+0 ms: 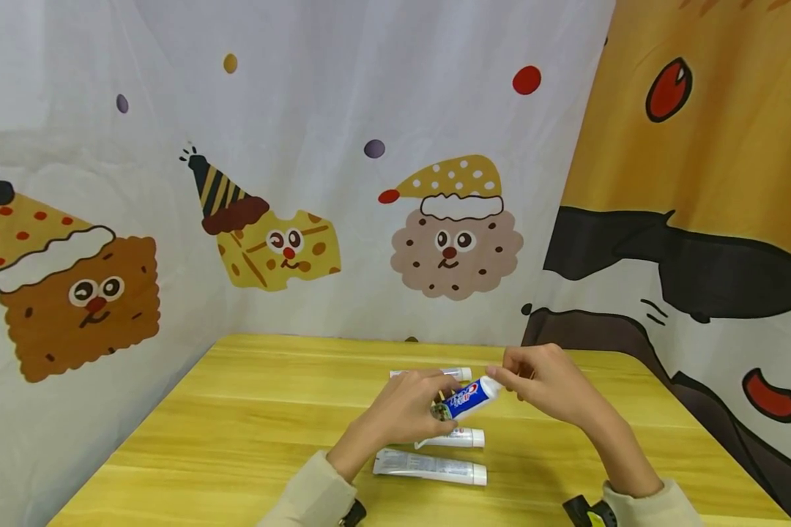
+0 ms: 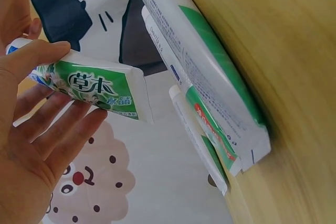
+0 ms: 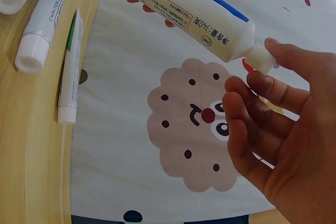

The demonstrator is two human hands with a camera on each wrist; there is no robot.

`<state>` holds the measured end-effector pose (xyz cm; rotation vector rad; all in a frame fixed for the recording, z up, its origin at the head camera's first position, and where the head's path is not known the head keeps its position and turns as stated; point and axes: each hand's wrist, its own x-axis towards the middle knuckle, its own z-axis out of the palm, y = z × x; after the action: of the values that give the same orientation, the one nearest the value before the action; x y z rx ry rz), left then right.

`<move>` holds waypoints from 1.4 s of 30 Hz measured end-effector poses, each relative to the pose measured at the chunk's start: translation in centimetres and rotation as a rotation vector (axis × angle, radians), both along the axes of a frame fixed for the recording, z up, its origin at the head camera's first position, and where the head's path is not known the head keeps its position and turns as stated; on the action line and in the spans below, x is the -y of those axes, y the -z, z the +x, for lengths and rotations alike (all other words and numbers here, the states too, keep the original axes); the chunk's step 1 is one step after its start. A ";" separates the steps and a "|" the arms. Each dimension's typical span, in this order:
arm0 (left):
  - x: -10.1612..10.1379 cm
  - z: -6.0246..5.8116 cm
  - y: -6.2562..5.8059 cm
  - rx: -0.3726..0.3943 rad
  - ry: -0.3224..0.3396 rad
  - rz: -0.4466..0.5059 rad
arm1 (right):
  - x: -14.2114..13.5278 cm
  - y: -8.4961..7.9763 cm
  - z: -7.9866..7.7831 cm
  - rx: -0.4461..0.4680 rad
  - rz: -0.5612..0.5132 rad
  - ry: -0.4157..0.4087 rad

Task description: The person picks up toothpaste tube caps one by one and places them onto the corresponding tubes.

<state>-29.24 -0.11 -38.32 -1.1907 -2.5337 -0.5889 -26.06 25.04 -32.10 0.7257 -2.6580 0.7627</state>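
A blue, white and green toothpaste tube (image 1: pixel 469 399) is held above the table, tilted with its capped end up to the right. My left hand (image 1: pixel 409 406) grips its body, thumb on one side and fingers on the other. In the left wrist view the tube's flat crimped end (image 2: pixel 140 95) sticks out beyond the fingers. At the other end, my right hand (image 1: pixel 556 384) pinches the white cap (image 3: pixel 261 59) between thumb and index finger. Beneath the hands lie a large toothpaste tube (image 1: pixel 428 467), a middle tube (image 1: pixel 461 438) and a slim far tube (image 1: pixel 463 374).
The three lying tubes form a rough column on the yellow wood-grain table (image 1: pixel 270 417), caps pointing right. A white curtain (image 1: pixel 303 110) with cartoon figures hangs behind the table's far edge. An orange and black printed curtain (image 1: pixel 699 176) hangs on the right.
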 end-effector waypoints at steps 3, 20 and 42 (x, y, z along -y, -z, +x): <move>0.0 0.0 0.1 -0.003 0.002 -0.006 | 0.1 0.0 0.1 0.021 0.004 0.012; -0.1 0.1 0.3 -0.026 -0.003 -0.016 | 0.3 0.0 0.1 0.052 0.033 0.013; -0.4 0.1 0.5 -0.006 0.003 -0.020 | 0.0 0.5 -0.5 0.018 0.071 0.014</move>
<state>-29.15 0.30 -38.82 -1.2021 -2.5388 -0.5607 -26.58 25.04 -32.59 0.7206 -2.7152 0.6776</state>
